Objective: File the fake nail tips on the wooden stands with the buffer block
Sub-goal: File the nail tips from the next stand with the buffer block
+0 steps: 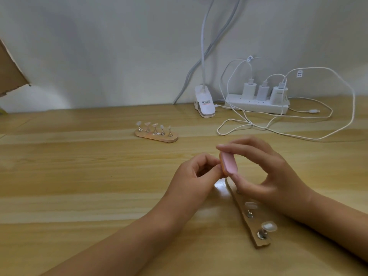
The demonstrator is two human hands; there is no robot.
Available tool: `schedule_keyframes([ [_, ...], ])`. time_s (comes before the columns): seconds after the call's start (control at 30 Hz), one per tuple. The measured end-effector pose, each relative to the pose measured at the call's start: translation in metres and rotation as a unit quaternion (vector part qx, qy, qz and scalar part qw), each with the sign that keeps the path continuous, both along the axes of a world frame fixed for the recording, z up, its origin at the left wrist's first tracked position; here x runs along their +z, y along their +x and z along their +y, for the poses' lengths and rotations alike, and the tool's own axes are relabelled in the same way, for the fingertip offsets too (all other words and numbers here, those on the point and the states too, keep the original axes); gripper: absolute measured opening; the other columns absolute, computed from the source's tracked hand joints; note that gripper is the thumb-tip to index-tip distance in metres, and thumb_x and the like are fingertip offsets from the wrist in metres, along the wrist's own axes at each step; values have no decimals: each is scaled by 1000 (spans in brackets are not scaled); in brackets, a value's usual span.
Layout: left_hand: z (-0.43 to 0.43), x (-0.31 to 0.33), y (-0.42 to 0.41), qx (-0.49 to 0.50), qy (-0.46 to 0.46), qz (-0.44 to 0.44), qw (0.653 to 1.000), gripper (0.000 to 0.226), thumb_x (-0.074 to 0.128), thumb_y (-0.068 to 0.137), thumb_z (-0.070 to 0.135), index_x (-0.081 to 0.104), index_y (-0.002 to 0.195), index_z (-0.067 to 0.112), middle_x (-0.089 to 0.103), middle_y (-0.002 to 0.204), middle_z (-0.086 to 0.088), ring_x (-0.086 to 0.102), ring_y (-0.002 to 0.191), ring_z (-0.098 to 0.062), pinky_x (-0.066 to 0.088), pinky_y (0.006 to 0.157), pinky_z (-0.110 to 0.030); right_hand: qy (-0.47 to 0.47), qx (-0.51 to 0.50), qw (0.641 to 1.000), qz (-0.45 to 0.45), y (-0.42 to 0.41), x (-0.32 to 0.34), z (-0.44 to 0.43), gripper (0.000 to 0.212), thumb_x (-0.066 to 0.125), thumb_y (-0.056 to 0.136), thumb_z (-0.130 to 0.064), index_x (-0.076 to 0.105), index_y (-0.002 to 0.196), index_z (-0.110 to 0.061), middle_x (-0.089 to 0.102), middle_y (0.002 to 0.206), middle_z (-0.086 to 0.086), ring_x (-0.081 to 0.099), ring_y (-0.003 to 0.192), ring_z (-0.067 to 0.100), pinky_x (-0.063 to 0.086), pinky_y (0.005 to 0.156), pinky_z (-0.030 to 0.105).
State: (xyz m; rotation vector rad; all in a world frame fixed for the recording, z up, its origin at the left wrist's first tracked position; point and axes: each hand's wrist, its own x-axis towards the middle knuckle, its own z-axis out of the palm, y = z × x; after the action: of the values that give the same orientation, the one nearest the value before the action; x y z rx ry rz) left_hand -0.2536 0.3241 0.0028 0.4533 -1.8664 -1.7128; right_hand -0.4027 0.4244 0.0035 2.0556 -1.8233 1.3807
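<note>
We work at a wooden table (79, 176) set against a white wall (99, 46).

1. Right hand (274, 172): it pinches the block (229, 163) end to end, forefinger on the far end and thumb on the near end. The other fingers are loosely curled behind. The block is held just above the table at mid-frame, pink face towards us and orange edge to the left.
2. Left hand (196, 172): the fingers are curled, and the thumb and forefinger tips meet at the block's orange edge. We cannot tell whether they pinch anything there.
3. Near stand (258, 242): it lies flat on the table and runs from under the right hand towards the lower right. Two near tips (269, 226) sit on metal pegs along it. Its far end is hidden by the hand.
4. Far stand (156, 136): it lies well apart, beyond the hands, and carries five far tips (155, 125) on upright pegs.

Along the wall stand a lamp clip (205, 104) and a power strip (256, 106) with three chargers (262, 91). White cables (278, 132) loop across the table. A cardboard corner (10, 72) enters at the left.
</note>
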Motion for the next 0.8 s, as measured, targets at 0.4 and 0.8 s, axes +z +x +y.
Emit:
schedule_keyframes([
  [0.4,0,0,0,4,1,-4,1000,14,62,93,9,68,81,13,69,74,9,64,77,1,47,73,-10,-16,-15,1000,22,0,1,0,44,65,80,-20,63,124,-13,59,118,1,55,116,19,43,102,35],
  [0.8,-1,-2,1,14,10,-6,1000,21,65,92,17,71,76,30,75,88,6,69,90,-3,48,76,-10,-7,-60,956,-288,-20,6,-1,23,70,89,-23,69,112,-29,70,108,-7,63,103,9,50,99,35],
])
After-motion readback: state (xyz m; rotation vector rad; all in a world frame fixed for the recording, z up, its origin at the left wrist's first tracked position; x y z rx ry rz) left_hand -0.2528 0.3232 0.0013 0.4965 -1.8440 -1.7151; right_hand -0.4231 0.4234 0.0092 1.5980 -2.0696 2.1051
